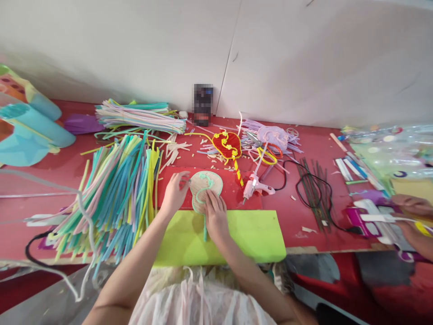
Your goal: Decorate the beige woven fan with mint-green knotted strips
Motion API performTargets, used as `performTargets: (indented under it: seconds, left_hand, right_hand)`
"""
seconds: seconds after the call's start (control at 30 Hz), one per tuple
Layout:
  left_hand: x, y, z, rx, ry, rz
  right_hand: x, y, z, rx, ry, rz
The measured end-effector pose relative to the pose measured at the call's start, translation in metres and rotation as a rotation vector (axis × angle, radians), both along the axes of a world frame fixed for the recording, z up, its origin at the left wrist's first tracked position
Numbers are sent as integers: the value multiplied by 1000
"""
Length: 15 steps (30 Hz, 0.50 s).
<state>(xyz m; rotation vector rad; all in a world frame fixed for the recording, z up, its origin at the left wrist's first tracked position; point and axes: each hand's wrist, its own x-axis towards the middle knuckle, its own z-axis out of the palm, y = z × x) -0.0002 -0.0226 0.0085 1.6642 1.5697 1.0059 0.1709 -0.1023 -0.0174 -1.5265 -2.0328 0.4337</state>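
A beige, gourd-shaped fan made of pipe cleaners, with a pale green edge, lies on the table in front of me. Pale green curls decorate its face, and a green stem points toward me. My right hand rests flat over its lower right part, fingers stretched out, hiding some of the pattern. At the upper left rim, my left hand is raised with its fingers bent and slightly apart; nothing shows clearly between them. Just beyond the fan is a similar red and yellow piece.
Bundles of coloured pipe cleaners spread at left. To the right lie a pink glue gun, scissors, a black cord and a power strip. A phone stands by the wall. Another person's hand is at far right.
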Motion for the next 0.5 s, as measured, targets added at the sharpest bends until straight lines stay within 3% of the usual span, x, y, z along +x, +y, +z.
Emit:
performTargets:
  seconds: [0.13,0.4,0.5]
  left_hand:
    - [3,8,-7,-41,80,93]
    - [7,29,-18,-146,178,-32]
    - [5,34,-23,-169,96,-79]
  right_hand:
    - [1,-1,-2,-6,-18,7]
    - [0,-3,-2,58,-161,-25]
    - [3,-3,-1,67,-152,-7]
